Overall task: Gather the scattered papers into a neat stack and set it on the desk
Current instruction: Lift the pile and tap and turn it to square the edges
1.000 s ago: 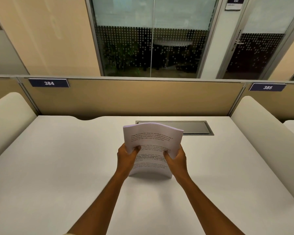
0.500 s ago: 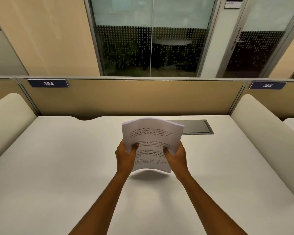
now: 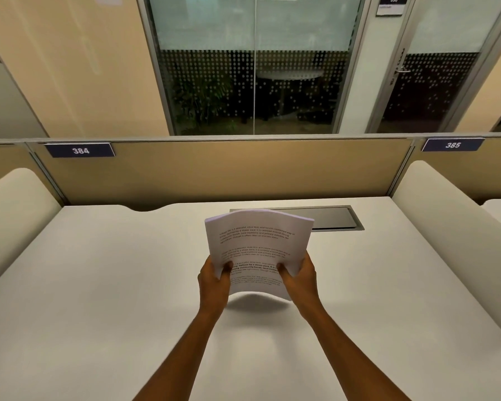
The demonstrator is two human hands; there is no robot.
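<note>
Papers (image 3: 258,250) held upright between both hands' fingers (image 3: 225,267), above desk (image 3: 99,285).

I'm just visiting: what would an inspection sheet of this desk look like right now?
Surface: white desk, bare, shadow under the papers.
Job's things: paper stack, printed, bowed, held just above the desk.
Clutter: nothing seen.
Hands: left hand and right hand grip the stack's lower side edges, thumbs on front.
Cables: nothing seen; closed grey cable hatch behind the papers.
Surroundings: tan divider, seat labels 384 and 385, glass wall beyond.
</note>
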